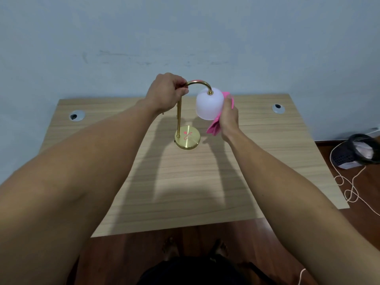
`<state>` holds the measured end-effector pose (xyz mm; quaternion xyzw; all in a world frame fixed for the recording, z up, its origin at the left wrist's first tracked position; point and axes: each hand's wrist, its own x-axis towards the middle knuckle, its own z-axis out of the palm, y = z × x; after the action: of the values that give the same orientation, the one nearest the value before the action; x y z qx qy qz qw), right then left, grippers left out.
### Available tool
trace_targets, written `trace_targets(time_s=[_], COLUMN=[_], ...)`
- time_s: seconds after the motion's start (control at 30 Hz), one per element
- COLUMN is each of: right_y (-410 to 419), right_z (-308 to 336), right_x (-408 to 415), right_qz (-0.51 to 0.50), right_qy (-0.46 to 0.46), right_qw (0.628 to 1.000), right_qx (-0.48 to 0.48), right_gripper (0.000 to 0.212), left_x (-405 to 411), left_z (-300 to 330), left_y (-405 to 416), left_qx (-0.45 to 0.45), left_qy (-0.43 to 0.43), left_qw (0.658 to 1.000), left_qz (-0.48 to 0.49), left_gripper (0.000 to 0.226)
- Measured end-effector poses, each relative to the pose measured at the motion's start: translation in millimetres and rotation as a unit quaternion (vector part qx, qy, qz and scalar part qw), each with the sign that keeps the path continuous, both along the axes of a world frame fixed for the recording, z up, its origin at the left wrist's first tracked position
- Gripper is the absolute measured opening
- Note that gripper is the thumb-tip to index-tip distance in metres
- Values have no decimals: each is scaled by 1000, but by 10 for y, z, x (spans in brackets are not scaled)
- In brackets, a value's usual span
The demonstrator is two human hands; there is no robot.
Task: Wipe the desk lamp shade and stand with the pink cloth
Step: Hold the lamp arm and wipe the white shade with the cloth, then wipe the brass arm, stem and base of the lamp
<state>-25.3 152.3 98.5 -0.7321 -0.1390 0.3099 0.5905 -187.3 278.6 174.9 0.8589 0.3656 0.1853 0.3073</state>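
Note:
A desk lamp stands at the middle of the wooden desk (185, 182). It has a round brass base (190, 141), a thin brass stand (178, 120) that curves over at the top, and a white bell-shaped shade (208, 104) hanging from the curve. My left hand (166, 92) grips the top of the stand where the curve begins. My right hand (229, 118) holds the pink cloth (214, 127) pressed against the right side of the shade. Part of the cloth hangs below my hand; a corner shows above it.
Two round cable grommets sit in the desk, one at far left (76, 115) and one at far right (278, 108). The blue-grey wall is right behind the desk. On the floor at right lie a dark basket (355, 151) and a loose white cord (349, 188).

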Motion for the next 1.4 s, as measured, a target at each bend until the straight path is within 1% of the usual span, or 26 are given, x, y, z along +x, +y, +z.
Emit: trace_targets(time_s=[0.13,0.17,0.2,0.3,0.33,0.4,0.47,0.57,0.6,0.7,0.73,0.8,0.87,0.93,0.97,1.0,1.03,1.07,1.1,1.13,1.2,1.23,1.27,1.3,1.37,1.4], right_y=[-150,-189,-211,-237,-225,-184,-146,-57,-8,181,250,345,397,410,414,403,378,352,341,335,330,330,328,313,261,230], right_z=[-188,-205,-213,-86,-28,94,253,426,490,599,604,630,643,626,569,514,467,428,402,404,468,497,509,500,403,346], right_x=[49,54,65,73,78,90,38,-106,-177,-362,-434,-610,-753,-872,-891,-895,-881,-857,-834,-821,-812,-816,-829,-842,-817,-778], right_qz=[-14,-31,-51,-103,-114,-142,-155,-145,-133,-83,-60,-7,41,103,130,150,164,170,161,135,59,35,35,56,129,159], right_qy=[49,67,88,97,80,37,-14,-63,-62,-33,-44,-142,-282,-397,-458,-525,-587,-626,-635,-619,-541,-507,-500,-530,-644,-685], right_qw=[998,997,995,990,990,988,986,982,983,987,989,983,957,911,877,832,785,752,748,768,838,861,864,844,749,706], right_qx=[-21,-25,-22,3,11,37,61,100,115,136,131,113,51,-34,-72,-100,-114,-116,-107,-88,-40,-35,-45,-62,-83,-81], right_gripper=[44,43,44,47,47,48,51,41,43,76,81,75,63,56,54,51,49,47,47,47,49,50,52,53,51,50], left_x=[-9,-26,-59,-257,-336,-486,-591,-639,-633,-558,-530,-482,-458,-453,-459,-468,-474,-476,-480,-482,-483,-482,-485,-489,-489,-490], left_z=[31,36,35,-31,-90,-255,-448,-695,-747,-834,-838,-837,-830,-832,-838,-836,-843,-850,-857,-855,-855,-863,-867,-861,-853,-850], left_y=[27,43,58,71,84,114,135,144,149,165,162,167,168,172,174,178,181,186,194,196,202,213,225,232,251,258], left_qx=[-30,-47,-63,-103,-114,-131,-146,-188,-199,-205,-199,-187,-174,-168,-165,-159,-153,-151,-152,-155,-156,-153,-150,-147,-147,-148], left_qy=[-9,-17,-25,-46,-55,-48,-27,-41,-51,-89,-99,-109,-106,-107,-109,-108,-105,-102,-99,-96,-88,-86,-84,-81,-78,-77], left_qw=[999,999,998,993,991,987,983,971,968,966,966,967,969,971,972,973,975,976,977,977,978,978,979,980,981,981], left_qz=[9,12,15,34,47,73,103,142,142,128,128,136,138,134,130,125,120,116,113,111,110,110,108,106,99,95], left_gripper=[14,17,29,85,95,102,96,74,67,39,29,20,20,20,19,19,20,21,22,23,25,25,25,26,26,26])
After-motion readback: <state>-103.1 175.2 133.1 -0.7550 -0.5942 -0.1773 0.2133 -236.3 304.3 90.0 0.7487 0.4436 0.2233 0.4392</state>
